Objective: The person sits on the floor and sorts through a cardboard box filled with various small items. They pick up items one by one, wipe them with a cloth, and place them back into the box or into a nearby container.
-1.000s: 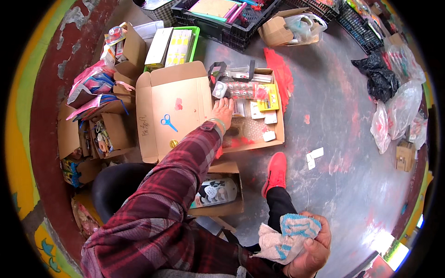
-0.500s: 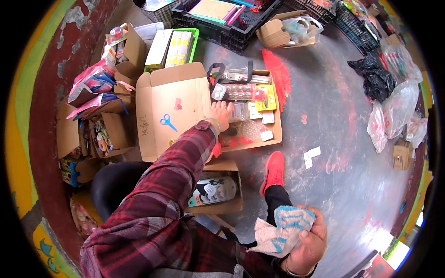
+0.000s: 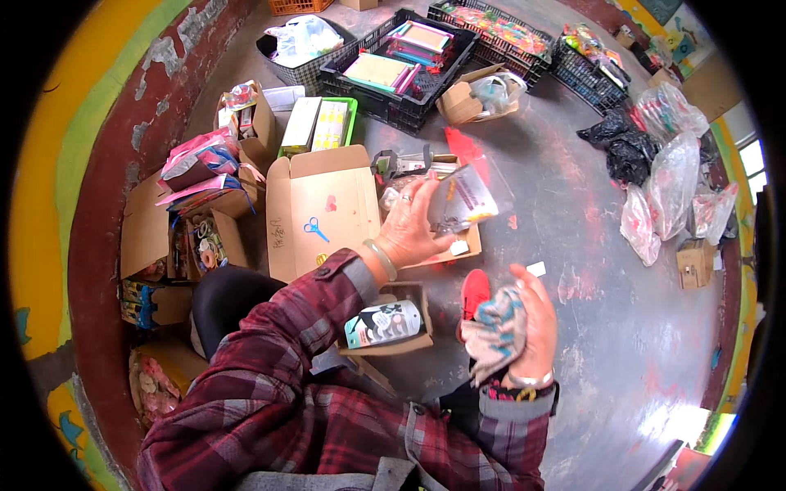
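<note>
My left hand is closed on the edge of a flat clear plastic packet with small yellow bits along its bottom. It is held tilted above an open cardboard box and partly hides the goods inside. The box's lid is folded back to the left, with blue scissors lying on it. My right hand grips a crumpled whitish cloth with blue stripes, over the floor near my red shoe.
A small carton with a packaged item stands below the box. More cartons crowd the left wall. Black crates line the back, beside a carton with plastic bags. Clear and black bags lie at the right.
My left hand has come up out of the box holding the clear packet. My right hand has risen with the cloth, which is now bunched tighter. The whole view has shifted.
</note>
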The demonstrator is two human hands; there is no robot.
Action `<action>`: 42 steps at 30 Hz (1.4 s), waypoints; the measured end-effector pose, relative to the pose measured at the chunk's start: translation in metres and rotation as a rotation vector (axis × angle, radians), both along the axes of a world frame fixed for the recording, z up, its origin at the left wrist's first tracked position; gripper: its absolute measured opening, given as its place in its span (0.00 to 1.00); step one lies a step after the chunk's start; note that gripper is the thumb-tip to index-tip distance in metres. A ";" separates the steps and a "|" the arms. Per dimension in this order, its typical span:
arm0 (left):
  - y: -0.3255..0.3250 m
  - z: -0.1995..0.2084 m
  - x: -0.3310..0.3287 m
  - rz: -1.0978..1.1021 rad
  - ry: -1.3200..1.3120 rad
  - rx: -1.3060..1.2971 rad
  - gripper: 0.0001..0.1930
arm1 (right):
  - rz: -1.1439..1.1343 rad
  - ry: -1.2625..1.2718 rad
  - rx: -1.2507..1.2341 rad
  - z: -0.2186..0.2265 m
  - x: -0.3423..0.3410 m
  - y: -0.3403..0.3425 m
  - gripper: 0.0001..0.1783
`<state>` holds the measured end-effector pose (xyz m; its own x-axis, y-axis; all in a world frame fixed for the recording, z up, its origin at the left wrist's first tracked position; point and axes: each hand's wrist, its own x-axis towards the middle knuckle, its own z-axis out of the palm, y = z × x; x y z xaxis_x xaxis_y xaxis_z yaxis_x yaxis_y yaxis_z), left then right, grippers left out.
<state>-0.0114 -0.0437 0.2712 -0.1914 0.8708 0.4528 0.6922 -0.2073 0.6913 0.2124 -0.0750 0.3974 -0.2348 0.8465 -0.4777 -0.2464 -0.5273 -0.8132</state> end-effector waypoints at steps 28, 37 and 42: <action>-0.102 0.063 0.003 -0.785 -1.826 -0.706 0.23 | 0.342 -0.010 0.169 -0.020 -0.003 -0.008 0.23; -0.099 0.057 0.011 -0.507 -1.951 -0.758 0.28 | -0.276 0.148 0.562 0.004 -0.007 0.019 0.22; -0.102 0.049 0.018 -0.475 -1.908 -0.756 0.27 | 0.160 -0.622 1.059 -0.036 -0.057 0.010 0.17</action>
